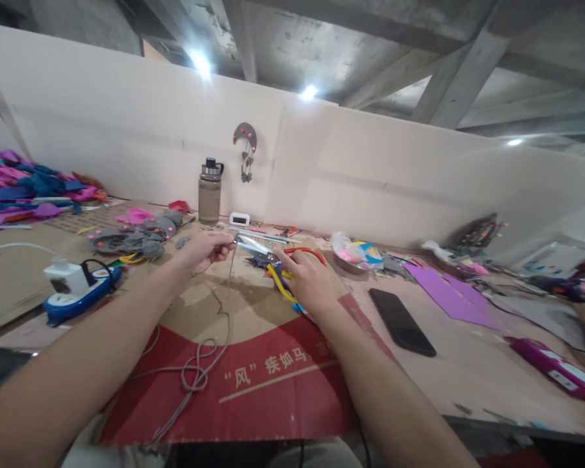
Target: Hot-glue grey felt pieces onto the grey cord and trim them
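- Taking the scissor blades as the centre of a clock with twelve pointing away from the person, the left hand (207,252) is at nine, its thumb and finger pinched on a thin grey cord (203,376) near a small dark piece.
- The cord hangs from that pinch and seems to join the loose loops at seven o'clock, on a red-and-tan printed cardboard sheet (292,409).
- The right hand (309,276), at four o'clock, is closed around the orange-handled metal scissors (258,247); whether the yellow handle below belongs to them, I cannot tell.
- The blades point to nine, their tips right by the left fingertips; blur hides whether they touch the cord.
- The step in hand looks like trimming the cord at the pinch.
- The next move calls for a taut, steady cord and blades kept off the fingertips.
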Available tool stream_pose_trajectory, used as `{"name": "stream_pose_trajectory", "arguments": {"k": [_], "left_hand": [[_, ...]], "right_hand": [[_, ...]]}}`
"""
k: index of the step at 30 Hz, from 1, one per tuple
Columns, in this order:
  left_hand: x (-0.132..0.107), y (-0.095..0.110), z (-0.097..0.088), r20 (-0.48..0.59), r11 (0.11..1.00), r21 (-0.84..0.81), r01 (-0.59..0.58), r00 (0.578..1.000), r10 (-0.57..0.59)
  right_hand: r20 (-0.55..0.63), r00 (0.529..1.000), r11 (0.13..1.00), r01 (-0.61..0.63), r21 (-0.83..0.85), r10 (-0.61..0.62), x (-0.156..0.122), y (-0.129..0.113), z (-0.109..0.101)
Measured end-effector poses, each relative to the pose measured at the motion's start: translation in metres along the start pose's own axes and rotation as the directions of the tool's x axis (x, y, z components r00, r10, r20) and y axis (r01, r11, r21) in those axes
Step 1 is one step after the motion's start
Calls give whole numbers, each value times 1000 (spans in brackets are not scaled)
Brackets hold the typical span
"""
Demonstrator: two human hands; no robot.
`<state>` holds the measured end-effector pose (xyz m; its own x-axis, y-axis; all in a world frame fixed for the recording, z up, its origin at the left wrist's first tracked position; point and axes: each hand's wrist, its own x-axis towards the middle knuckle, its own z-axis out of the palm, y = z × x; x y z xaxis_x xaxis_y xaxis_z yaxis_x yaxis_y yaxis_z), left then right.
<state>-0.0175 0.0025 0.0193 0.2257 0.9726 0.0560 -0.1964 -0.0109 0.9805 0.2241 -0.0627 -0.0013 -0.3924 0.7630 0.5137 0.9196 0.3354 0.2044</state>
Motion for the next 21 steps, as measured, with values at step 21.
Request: {"name": "stream_pose_trajectory", "arguments": {"k": [21], "left_hand": [[5, -4, -4, -21, 1000, 16, 11, 1000, -11]], "right_hand": [[83, 996, 1000, -17, -16, 18, 0, -7, -3]]}}
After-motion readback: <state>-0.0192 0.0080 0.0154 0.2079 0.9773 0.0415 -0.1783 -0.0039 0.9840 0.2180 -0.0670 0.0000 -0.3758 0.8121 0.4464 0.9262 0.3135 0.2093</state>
